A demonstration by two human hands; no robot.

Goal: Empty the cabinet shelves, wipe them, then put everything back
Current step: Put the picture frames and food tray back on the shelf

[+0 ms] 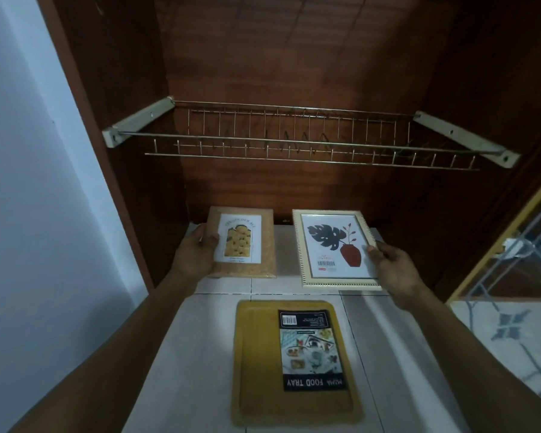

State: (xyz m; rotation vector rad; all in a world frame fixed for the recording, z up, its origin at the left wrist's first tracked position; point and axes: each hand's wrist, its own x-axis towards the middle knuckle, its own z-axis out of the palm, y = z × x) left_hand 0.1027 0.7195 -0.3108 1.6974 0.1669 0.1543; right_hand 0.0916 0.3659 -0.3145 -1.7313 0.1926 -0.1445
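Note:
My left hand (197, 251) grips the left edge of a tan frame (258, 245) with a yellow print. A cream frame (334, 250) showing a dark leaf and a red vase is held by its right edge in my right hand (391, 265). Both frames are tilted just above the white tiled counter (197, 354), under the open brown cabinet (294, 57). Across the cabinet runs a bare metal wire rack (310, 142). A yellow food tray (256, 370) with a dark label lies flat on the counter, nearer to me.
A pale blue wall (28, 214) stands to the left. The cabinet's open door (512, 254), with a yellow frame and patterned glass, hangs at the right. Tiled wall shows at the lower right.

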